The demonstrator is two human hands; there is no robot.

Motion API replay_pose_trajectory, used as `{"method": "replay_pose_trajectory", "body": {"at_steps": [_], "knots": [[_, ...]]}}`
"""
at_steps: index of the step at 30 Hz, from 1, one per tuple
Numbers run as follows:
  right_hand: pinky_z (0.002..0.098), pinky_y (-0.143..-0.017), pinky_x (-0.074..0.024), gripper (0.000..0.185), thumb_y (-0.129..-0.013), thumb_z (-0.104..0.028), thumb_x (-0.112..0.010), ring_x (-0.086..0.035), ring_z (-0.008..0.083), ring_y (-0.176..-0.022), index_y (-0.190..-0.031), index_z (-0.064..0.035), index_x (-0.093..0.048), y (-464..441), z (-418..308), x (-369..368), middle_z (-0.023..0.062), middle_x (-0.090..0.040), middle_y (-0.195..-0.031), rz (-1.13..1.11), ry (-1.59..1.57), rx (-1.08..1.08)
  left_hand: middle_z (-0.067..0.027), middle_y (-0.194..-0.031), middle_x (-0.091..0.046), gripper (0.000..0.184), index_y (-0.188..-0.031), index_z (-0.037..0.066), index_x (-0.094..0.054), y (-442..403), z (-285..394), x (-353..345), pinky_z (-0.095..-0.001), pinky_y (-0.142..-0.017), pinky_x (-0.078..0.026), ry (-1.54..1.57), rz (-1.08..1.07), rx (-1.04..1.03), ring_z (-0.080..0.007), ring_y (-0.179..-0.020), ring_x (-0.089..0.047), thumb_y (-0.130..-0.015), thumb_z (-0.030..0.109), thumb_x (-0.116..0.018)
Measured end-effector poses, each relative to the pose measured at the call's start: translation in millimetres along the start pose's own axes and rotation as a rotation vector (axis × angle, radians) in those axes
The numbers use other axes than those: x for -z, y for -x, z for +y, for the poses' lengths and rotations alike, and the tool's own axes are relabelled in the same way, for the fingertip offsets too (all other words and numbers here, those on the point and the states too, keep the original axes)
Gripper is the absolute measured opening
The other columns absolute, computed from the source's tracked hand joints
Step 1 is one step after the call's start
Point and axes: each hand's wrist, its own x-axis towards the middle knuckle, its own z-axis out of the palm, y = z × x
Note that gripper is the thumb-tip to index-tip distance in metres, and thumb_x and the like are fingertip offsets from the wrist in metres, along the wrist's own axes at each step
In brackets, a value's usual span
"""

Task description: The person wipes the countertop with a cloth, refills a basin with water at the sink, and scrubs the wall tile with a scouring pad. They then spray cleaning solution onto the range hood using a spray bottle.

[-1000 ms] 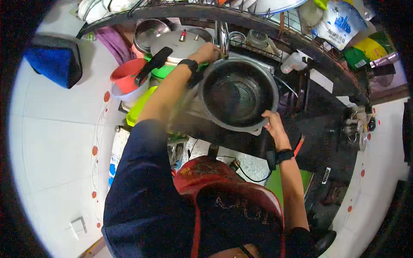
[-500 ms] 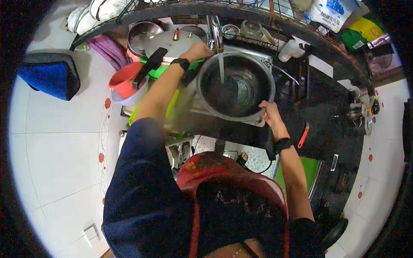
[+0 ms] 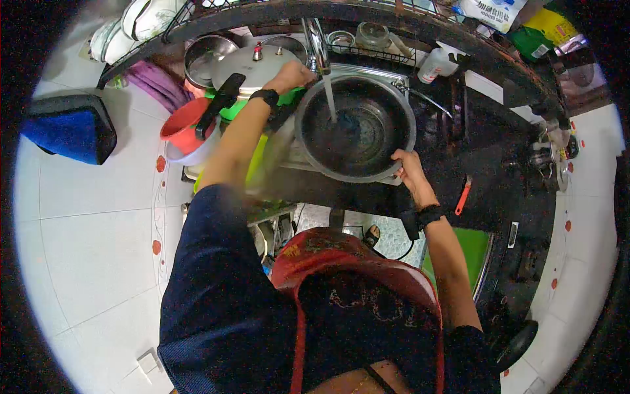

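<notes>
A large dark metal basin (image 3: 387, 125) sits over the sink (image 3: 357, 70), a little water in its bottom. From the faucet (image 3: 317, 47) a stream of water (image 3: 330, 98) falls into it. My left hand (image 3: 292, 77) is closed at the base of the faucet, on its handle, which the fingers mostly hide. With my right hand (image 3: 411, 172) I grip the basin's near right rim, thumb over the edge. Left of my left hand stands a pressure cooker (image 3: 246, 64) with a black handle.
Left of the sink are a red pot (image 3: 184, 125), a metal bowl (image 3: 203, 56) and a purple towel (image 3: 157, 84). A red-handled peeler (image 3: 463, 197) lies on the black counter (image 3: 489, 167). A white bottle (image 3: 434, 65) stands behind. A wire rack (image 3: 387, 56) holds jars.
The view has shifted slightly. Both hands stay where they were, at the faucet and on the basin rim, and water keeps running into the basin.
</notes>
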Motion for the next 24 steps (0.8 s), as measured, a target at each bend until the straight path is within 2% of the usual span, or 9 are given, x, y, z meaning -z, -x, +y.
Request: {"method": "replay_pose_trajectory", "body": {"at_steps": [2, 4, 6, 8, 12, 16, 18, 22, 24], "knots": [[0.0272, -0.031, -0.0321, 0.026, -0.065, -0.009, -0.063, -0.037, 0.0127, -0.035, -0.082, -0.0067, -0.044, -7, 7, 6, 0.0015, -0.043, -0.056, -0.004, 0.039, -0.012, -0.0046, -0.068, -0.066, 0.012, -0.082, 0.004, -0.071, -3, -7, -2, -0.0271, -0.053, -0.047, 0.045, -0.007, -0.019, -0.0109, -0.056, -0.058, -0.077, 0.013, -0.067], [0.0274, -0.031, -0.0322, 0.025, -0.065, -0.009, -0.063, -0.038, 0.0134, -0.035, -0.083, -0.006, -0.045, -9, 11, 7, 0.0019, -0.043, -0.056, 0.012, 0.019, -0.007, -0.0041, -0.067, -0.065, 0.011, -0.081, 0.004, -0.071, -7, -12, -4, -0.0268, -0.051, -0.046, 0.09, -0.009, -0.04, -0.0103, -0.055, -0.057, -0.077, 0.013, -0.067], [0.0276, -0.031, -0.0323, 0.025, -0.065, -0.008, -0.062, -0.038, 0.014, -0.035, -0.083, -0.0054, -0.045, -4, 11, 3, 0.0023, -0.044, -0.056, 0.027, 0.0, -0.001, -0.005, -0.077, -0.066, 0.015, -0.088, 0.002, -0.068, -9, -16, -4, -0.0238, -0.053, -0.046, 0.128, -0.038, -0.003, -0.0127, -0.062, -0.058, -0.084, 0.011, -0.056], [0.028, -0.031, -0.0325, 0.025, -0.065, -0.007, -0.062, -0.039, 0.0153, -0.035, -0.083, -0.0051, -0.045, 10, 2, -5, 0.0032, -0.045, -0.058, -0.031, -0.02, -0.01, -0.0046, -0.077, -0.066, 0.015, -0.088, 0.002, -0.068, -2, -9, -2, -0.0237, -0.053, -0.046, 0.092, -0.042, -0.015, -0.0125, -0.062, -0.058, -0.083, 0.011, -0.057], [0.0278, -0.033, -0.033, 0.027, -0.064, -0.009, -0.062, -0.04, 0.0161, -0.036, -0.084, -0.0053, -0.045, -9, 23, 6, 0.0031, -0.045, -0.059, 0.022, 0.05, -0.035, -0.0036, -0.074, -0.065, 0.015, -0.086, 0.002, -0.068, 8, 2, -1, -0.0233, -0.053, -0.045, 0.091, -0.019, -0.053, -0.0115, -0.059, -0.056, -0.084, 0.013, -0.058], [0.0282, -0.035, -0.0338, 0.02, -0.062, -0.01, -0.063, -0.037, 0.015, -0.036, -0.073, -0.0062, -0.046, -11, 29, 6, 0.002, -0.043, -0.054, 0.01, 0.01, 0.003, -0.003, -0.072, -0.063, 0.015, -0.085, 0.003, -0.068, 5, -2, -1, -0.0231, -0.052, -0.044, 0.045, -0.043, -0.052, -0.0109, -0.058, -0.055, -0.084, 0.014, -0.058], [0.0281, -0.035, -0.0337, 0.018, -0.062, -0.011, -0.063, -0.035, 0.0144, -0.035, -0.068, -0.0066, -0.047, -8, 26, 5, 0.0013, -0.041, -0.051, 0.06, 0.02, 0.024, -0.003, -0.059, -0.06, 0.008, -0.078, 0.002, -0.071, -3, -9, -3, -0.0262, -0.047, -0.042, 0.114, -0.011, -0.037, -0.01, -0.05, -0.052, -0.075, 0.01, -0.069], [0.0271, -0.035, -0.0322, 0.016, -0.063, -0.01, -0.061, -0.033, 0.0131, -0.035, -0.061, -0.0091, -0.045, -6, 27, 6, 0.0004, -0.041, -0.05, -0.002, -0.001, 0.026, -0.0029, -0.059, -0.061, 0.008, -0.077, 0.004, -0.071, 0, -4, -1, -0.0261, -0.048, -0.043, 0.077, 0.008, -0.037, -0.0099, -0.05, -0.053, -0.075, 0.011, -0.069], [0.0267, -0.035, -0.0316, 0.016, -0.063, -0.009, -0.061, -0.033, 0.0128, -0.036, -0.061, -0.0098, -0.045, -7, 30, 9, 0.0, -0.041, -0.05, -0.005, -0.002, 0.017, -0.0024, -0.07, -0.062, 0.015, -0.083, 0.003, -0.068, 7, 5, -1, -0.0231, -0.05, -0.042, 0.035, -0.02, -0.004, -0.0102, -0.059, -0.054, -0.083, 0.015, -0.06]]}}
